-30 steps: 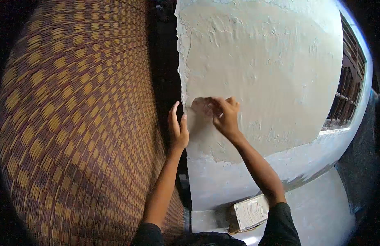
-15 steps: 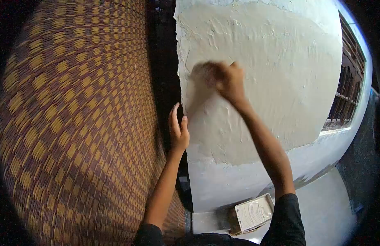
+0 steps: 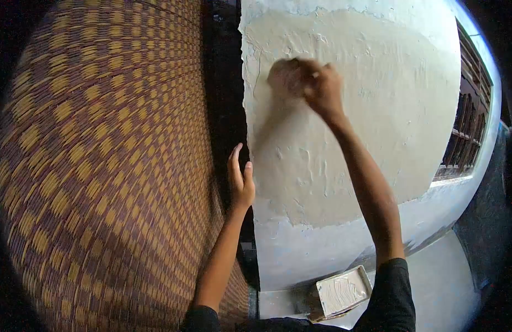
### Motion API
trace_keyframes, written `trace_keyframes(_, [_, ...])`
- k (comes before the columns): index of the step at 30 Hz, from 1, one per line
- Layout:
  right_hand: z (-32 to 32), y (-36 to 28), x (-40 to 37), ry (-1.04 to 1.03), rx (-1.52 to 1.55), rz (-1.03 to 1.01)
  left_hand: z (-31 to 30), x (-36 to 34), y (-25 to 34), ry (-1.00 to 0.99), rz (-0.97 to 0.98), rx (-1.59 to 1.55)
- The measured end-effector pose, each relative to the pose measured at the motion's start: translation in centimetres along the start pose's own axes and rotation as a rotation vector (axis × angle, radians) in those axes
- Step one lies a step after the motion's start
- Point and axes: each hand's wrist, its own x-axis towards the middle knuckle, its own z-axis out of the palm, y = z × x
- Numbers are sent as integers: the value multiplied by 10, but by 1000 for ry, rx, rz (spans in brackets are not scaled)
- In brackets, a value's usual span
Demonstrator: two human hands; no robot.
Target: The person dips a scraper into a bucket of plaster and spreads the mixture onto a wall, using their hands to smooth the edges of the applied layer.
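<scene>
Blurred round-edged tool point(image 3: 286, 77) over the upper left of the cream coating point(image 3: 377, 110) on the pale wall point(image 3: 294, 254); contact with the surface cannot be told. The tool lies immediately left of the right hand point(image 3: 325, 91), whose fingers are clamped on its near side. Below, the left hand point(image 3: 242, 185) stands at the wall's ragged edge, thumb and fingers apart. Lower right, a tray of creamy material point(image 3: 343, 290); far left, a checkered woven mat point(image 3: 101, 166).
</scene>
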Motion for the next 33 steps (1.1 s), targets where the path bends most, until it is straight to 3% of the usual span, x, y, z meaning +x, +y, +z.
trace_keyframes(3, [-27,24,35,315,145,367,-6,-1,-4,13,-7,8])
trace_keyframes(6, [-37,28,37,442,363,376,-10,0,-4,32,-30,2])
trace_keyframes(8, [-24,5,17,228,416,333,-8,2,2,19,-35,11])
trace_keyframes(12, [2,-45,-31,-85,94,-56,2,4,17,-19,-21,17])
trace_keyframes(13, [4,-39,-30,-109,106,70,3,5,18,-30,-4,26])
trace_keyframes(14, [18,-3,-31,-10,4,88,2,4,17,-34,-1,24])
trace_keyframes(16, [-3,36,-13,352,99,364,-1,3,10,17,92,48])
trace_keyframes(17, [-23,41,-6,384,356,654,-4,2,7,27,90,36])
trace_keyframes(18, [-35,52,-4,521,227,652,-7,4,7,32,91,39])
trace_keyframes(20, [-45,41,-6,599,312,598,-11,6,9,35,88,77])
trace_keyframes(22, [-40,10,-19,394,507,598,-7,9,13,22,82,65])
trace_keyframes(26, [-8,-40,-56,-86,60,69,10,8,28,14,76,91])
trace_keyframes(28, [5,-12,-55,82,-59,111,14,4,37,43,85,78])
trace_keyframes(32, [-45,63,-31,495,180,727,1,0,21,35,92,90])
trace_keyframes(33, [-60,58,-26,584,88,741,-4,1,15,37,87,98])
